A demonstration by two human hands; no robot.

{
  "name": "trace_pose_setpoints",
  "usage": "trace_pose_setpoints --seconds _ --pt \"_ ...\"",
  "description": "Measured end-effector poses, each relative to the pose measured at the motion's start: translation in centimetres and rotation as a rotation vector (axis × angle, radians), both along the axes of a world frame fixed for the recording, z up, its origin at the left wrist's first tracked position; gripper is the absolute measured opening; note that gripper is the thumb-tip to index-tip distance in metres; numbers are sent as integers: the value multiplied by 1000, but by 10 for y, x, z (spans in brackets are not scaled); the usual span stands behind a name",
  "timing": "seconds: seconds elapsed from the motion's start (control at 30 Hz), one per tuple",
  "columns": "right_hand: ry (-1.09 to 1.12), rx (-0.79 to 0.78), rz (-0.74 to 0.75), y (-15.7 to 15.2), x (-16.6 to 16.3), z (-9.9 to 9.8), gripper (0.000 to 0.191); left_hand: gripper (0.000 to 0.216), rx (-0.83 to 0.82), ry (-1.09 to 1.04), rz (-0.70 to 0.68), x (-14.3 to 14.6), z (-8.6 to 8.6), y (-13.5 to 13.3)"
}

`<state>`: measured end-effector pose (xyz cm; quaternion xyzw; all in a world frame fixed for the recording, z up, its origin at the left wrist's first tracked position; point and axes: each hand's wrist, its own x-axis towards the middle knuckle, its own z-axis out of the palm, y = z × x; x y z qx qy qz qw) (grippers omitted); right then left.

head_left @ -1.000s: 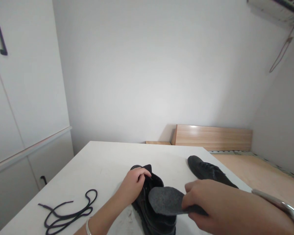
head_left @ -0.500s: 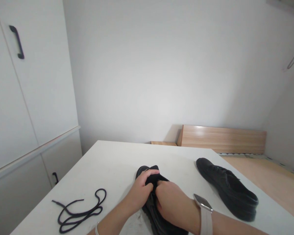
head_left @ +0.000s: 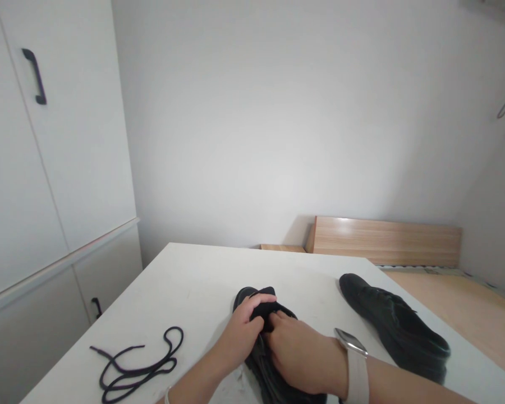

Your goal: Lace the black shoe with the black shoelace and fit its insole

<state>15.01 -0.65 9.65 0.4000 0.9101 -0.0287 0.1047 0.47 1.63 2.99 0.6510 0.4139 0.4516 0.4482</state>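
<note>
A black shoe (head_left: pixel 264 375) lies at the front middle of the table, partly covered by my hands. My left hand (head_left: pixel 244 330) grips it from the left, fingers over a dark flap at its upper part and thumb bent against it. From the right, my right hand (head_left: pixel 299 349) is closed at the shoe's opening, with fingers curled into it. What those fingertips pinch inside is hidden. A loose black shoelace (head_left: pixel 128 372) lies in loops to the left of my left forearm. Right of my right hand rests a second black shoe (head_left: pixel 385 317).
The white table (head_left: pixel 210 264) carries these things. White cabinets (head_left: pixel 76 140) with dark handles stand at the left. Behind the table's right side are a wooden headboard (head_left: pixel 387 241) and a bare bed board (head_left: pixel 437 286).
My right hand's fingers have shifted slightly at the shoe's opening, with the fingertips spread a bit more over its edge. My left hand keeps its grip. The whole view has moved slightly.
</note>
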Motion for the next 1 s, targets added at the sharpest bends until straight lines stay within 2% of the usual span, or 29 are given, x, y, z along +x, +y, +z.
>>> trace_pose_setpoints --seconds 0.1,0.17,0.3,0.43,0.6,0.77,0.9,0.93,1.0 --pt "-29 24 159 2 12 18 27 58 21 -8 -10 0 0 0" --pt "-82 19 272 3 18 23 29 58 16 6 -4 0 0 -1" --pt "-198 71 346 2 18 10 17 57 8 28 -2 0 0 -1" --pt "-226 94 355 2 7 -5 24 58 7 33 1 0 0 0" --pt "-283 28 445 7 0 -5 24 58 34 46 3 -1 -1 1" --pt "-334 -5 419 6 -8 -1 25 57 57 30 23 2 2 -4" --pt "-284 -42 365 -2 -7 6 23 69 119 -80 -31 3 9 -11" --pt "-227 -51 325 -5 -3 9 27 63 143 -88 -64 3 10 -13" --pt "-49 -84 214 -10 6 16 38 38 218 -42 -120 2 12 -15"
